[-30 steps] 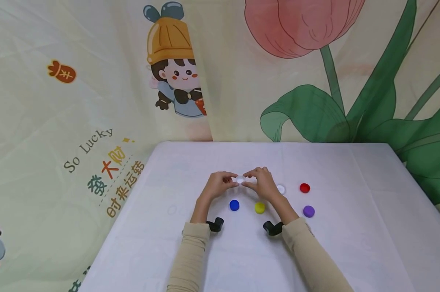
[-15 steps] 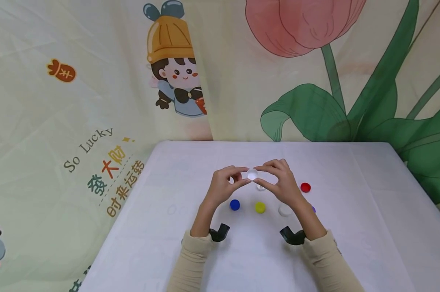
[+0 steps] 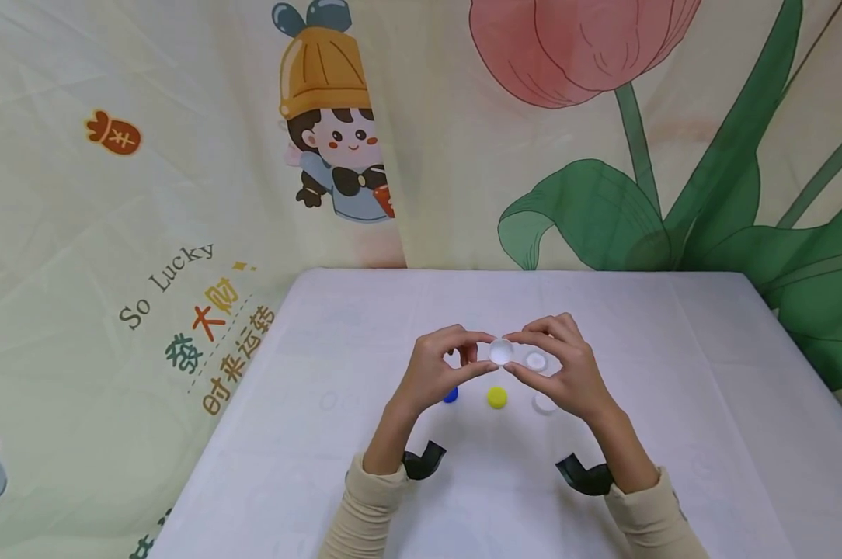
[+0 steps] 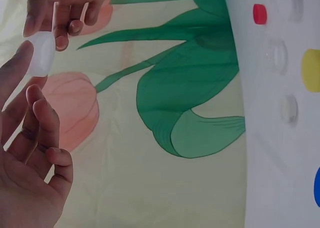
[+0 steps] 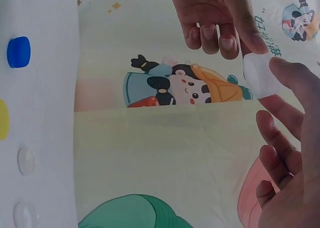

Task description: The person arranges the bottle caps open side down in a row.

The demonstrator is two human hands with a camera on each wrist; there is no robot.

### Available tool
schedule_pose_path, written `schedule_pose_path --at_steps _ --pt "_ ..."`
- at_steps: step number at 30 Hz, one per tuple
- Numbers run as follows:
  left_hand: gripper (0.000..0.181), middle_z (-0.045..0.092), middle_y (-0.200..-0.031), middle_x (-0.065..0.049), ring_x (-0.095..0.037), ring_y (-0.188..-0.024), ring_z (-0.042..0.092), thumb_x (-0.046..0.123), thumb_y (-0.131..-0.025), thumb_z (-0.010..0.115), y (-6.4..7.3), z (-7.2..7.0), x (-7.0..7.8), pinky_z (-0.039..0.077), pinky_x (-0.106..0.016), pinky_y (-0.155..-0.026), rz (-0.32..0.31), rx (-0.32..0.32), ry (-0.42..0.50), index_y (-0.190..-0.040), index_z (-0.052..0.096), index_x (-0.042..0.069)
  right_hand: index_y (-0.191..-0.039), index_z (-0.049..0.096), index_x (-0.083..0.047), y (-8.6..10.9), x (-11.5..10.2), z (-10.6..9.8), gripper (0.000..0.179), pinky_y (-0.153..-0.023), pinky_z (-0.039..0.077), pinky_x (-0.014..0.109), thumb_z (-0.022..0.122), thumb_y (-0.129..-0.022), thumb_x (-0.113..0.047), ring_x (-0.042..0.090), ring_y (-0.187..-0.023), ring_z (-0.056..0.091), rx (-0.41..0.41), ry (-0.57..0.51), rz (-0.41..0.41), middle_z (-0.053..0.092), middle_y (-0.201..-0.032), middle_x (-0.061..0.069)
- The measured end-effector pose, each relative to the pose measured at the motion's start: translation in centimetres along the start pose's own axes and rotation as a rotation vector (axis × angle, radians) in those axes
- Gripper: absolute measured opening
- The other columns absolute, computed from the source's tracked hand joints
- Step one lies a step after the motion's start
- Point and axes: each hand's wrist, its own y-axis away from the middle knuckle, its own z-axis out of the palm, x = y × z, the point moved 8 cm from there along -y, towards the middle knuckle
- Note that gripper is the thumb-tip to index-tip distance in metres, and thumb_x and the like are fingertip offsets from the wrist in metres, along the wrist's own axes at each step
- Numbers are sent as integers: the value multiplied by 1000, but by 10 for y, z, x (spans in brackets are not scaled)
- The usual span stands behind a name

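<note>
Both hands hold one small white round cap [image 3: 501, 352] above the table, its round face toward the head camera. My left hand [image 3: 438, 369] pinches its left edge between thumb and forefinger. On the opposite edge, the thumb and forefinger of my right hand [image 3: 564, 365] pinch it too. The right wrist view shows the cap [image 5: 261, 75] from the side, with a short wall. Below the hands lie a yellow cap [image 3: 497, 397] and a partly covered blue cap [image 3: 450, 395]. Two whitish round pieces [image 3: 536, 361] lie near the right hand, which partly covers them.
A white cloth covers the table [image 3: 673, 349]. In the left wrist view a red cap [image 4: 259, 14] lies beyond several clear or whitish round pieces [image 4: 289, 109]. Behind the table hangs a printed curtain [image 3: 449, 155]. Black straps with mounts [image 3: 424, 461] sit at both wrists.
Both hands have moved right and nearer the head camera, carrying the white cap between them. The cap's round face now shows more fully. The right hand now covers the red and purple caps.
</note>
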Motion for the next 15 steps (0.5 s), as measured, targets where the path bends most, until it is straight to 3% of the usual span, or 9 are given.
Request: schedule_pose_path --at_steps 4,11,15 --pt "26 52 -64 -5 -17 -61 48 4 -71 74 -2 -3 12 40 -25 -55 -69 13 56 -95 67 -2 -94 70 -12 3 2 -2 35 -69 34 29 81 -61 -10 15 -87 40 14 -15 -1 57 -89 -2" --pt "22 53 -68 -6 -14 -60 44 14 -82 65 5 6 -8 35 -20 -53 -382 -27 238 -100 67 1 -94 70 -12 6 8 -2 35 -70 35 29 81 -61 -10 15 -88 40 9 -23 39 57 -90 -1" --pt "24 56 -69 -6 -12 -57 45 18 -83 65 9 14 -18 38 -22 -52 -477 -63 311 -101 66 3 -94 70 -12 8 12 -1 35 -69 36 28 82 -61 -10 13 -88 40 7 -25 58 57 -90 -2"
